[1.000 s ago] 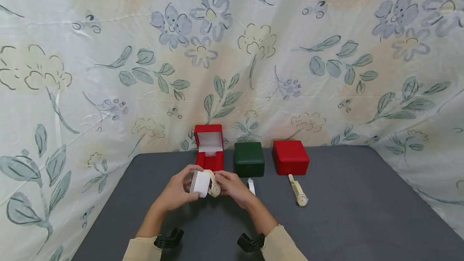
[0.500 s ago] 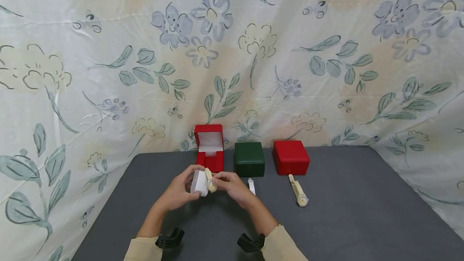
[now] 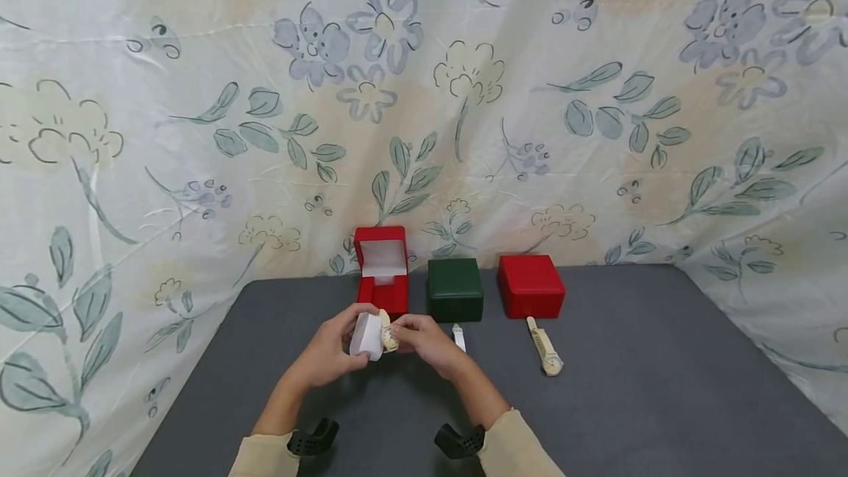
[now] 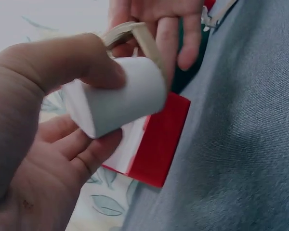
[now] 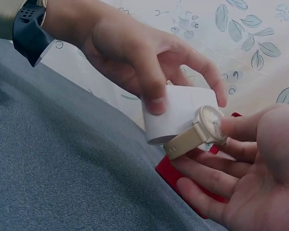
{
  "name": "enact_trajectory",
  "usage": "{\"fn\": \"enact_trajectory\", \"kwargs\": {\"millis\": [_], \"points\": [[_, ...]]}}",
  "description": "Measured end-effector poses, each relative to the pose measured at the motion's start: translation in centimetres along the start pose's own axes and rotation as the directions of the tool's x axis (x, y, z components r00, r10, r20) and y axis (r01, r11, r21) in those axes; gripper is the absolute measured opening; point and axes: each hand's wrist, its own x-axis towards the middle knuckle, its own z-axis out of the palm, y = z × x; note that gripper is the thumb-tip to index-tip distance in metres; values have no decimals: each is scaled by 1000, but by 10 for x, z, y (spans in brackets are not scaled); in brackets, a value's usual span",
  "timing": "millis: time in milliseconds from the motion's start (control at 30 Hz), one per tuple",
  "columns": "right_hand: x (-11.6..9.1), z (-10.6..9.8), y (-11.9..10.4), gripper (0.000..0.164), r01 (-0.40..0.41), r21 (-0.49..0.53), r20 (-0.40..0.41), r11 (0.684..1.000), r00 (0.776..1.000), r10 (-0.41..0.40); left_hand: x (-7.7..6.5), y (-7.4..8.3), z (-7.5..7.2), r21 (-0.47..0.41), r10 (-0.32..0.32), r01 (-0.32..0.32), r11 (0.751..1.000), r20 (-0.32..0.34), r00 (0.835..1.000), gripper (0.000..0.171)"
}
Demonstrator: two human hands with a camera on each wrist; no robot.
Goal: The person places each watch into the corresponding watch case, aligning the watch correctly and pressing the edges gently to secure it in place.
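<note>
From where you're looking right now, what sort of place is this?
Probably a makeshift indoor tabletop workspace, though the wider room isn't shown. I see a dark gray table, a floral cloth hanging behind it, and an open red watch box on the tabletop.

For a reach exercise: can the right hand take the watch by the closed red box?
Probably not just now: the right hand holds another watch, though the way to the lying watch looks unobstructed.

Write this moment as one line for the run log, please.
left hand grips white cushion | right hand pinches cream watch at cushion's end | open red box behind hands | green box closed | another watch on table
</note>
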Motion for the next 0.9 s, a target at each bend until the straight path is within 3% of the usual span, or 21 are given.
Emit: {"fn": "enact_trajectory", "kwargs": {"millis": [100,200,300,400,633,800,833,900], "points": [[1,0,1,32,25,13,-34,1000,999,-24,0,-1,1,-35,-31,28,999,-78,997,67],[2,1,4,31,58,24,-75,998,996,-56,1,-2,1,-142,-57,34,989,-159,986,68],[-4,4,-6,28,88,9,-91,996,992,-87,2,-2,-1,-249,-94,39,968,-212,973,68],[-11,7,-18,25,119,-28,-98,992,988,-122,3,0,-1,-292,-132,55,955,-252,959,66],[-13,11,-22,24,166,-29,-115,986,979,-168,7,3,2,-276,-210,108,955,-372,904,64],[-5,11,-8,31,161,-9,-69,987,985,-161,7,0,6,-310,-294,170,935,-412,862,64],[-3,11,-4,32,160,-8,-63,987,985,-160,6,0,6,-322,-306,179,930,-406,861,64],[2,8,1,35,163,0,-64,987,985,-162,6,-1,6,-349,-308,176,920,-369,877,65]]}}
